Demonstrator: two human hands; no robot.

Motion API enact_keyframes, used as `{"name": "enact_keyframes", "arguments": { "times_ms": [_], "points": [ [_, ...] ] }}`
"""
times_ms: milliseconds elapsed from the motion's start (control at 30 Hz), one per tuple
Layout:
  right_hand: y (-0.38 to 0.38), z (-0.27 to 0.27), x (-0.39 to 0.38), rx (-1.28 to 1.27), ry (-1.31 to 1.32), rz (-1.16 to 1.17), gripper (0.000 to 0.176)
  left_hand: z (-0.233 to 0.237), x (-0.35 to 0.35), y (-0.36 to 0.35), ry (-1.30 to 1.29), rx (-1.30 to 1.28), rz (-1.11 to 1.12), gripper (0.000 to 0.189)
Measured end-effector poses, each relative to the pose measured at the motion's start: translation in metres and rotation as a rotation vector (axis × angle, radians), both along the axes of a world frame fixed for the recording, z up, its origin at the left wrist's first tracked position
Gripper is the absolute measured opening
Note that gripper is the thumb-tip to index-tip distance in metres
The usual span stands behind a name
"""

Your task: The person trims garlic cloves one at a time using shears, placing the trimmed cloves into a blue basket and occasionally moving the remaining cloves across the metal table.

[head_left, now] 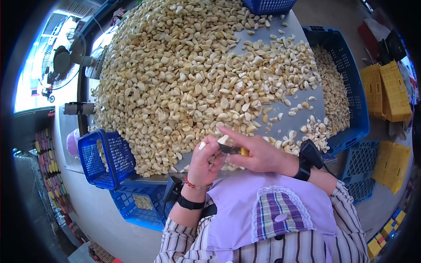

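Observation:
My right hand (pixel 259 153) is closed around a small knife (pixel 230 149) with a dark blade and a yellow handle. The blade points left, toward my left hand (pixel 203 163). My left fingers are curled around a pale garlic clove (pixel 202 145), which shows at the top of the fist. Another pale clove (pixel 224 139) lies at the blade, by my right thumb and index finger. Both hands are close together over the near edge of a metal table (pixel 302 97), in front of a large heap of peeled garlic cloves (pixel 175 83).
At the left table edge stands a blue basket (pixel 107 158), with another blue basket (pixel 139 206) below it. A large blue crate (pixel 357 87) full of cloves is on the right. Yellow crates (pixel 386 92) stand farther right. A fan (pixel 63 59) is at far left.

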State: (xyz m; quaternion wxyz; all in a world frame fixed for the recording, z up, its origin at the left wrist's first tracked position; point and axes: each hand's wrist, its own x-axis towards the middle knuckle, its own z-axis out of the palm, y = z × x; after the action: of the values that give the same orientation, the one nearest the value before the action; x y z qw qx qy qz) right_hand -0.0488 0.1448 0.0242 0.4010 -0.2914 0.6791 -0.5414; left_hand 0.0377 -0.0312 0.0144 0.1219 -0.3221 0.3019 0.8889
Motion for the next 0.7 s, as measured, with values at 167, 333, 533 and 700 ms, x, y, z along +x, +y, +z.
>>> {"name": "enact_keyframes", "arguments": {
  "times_ms": [167, 333, 533, 700],
  "points": [
    [-0.004, -0.02, 0.007, -0.227, -0.025, -0.099, 0.055, -0.003, 0.002, -0.002, 0.052, 0.104, -0.037, 0.015],
    [0.012, -0.009, -0.014, 0.005, -0.451, -0.339, 0.045, 0.021, 0.023, -0.055, 0.425, -0.137, 0.433, 0.025],
    [0.013, -0.026, -0.019, -0.155, -0.593, -0.477, 0.039, 0.06, 0.087, -0.274, 0.107, -1.409, 0.761, 0.025],
    [0.005, -0.04, -0.019, -0.07, -0.652, -0.453, 0.035, 0.073, 0.059, -0.259, -0.383, -3.294, 0.114, 0.037]
  ]
}}
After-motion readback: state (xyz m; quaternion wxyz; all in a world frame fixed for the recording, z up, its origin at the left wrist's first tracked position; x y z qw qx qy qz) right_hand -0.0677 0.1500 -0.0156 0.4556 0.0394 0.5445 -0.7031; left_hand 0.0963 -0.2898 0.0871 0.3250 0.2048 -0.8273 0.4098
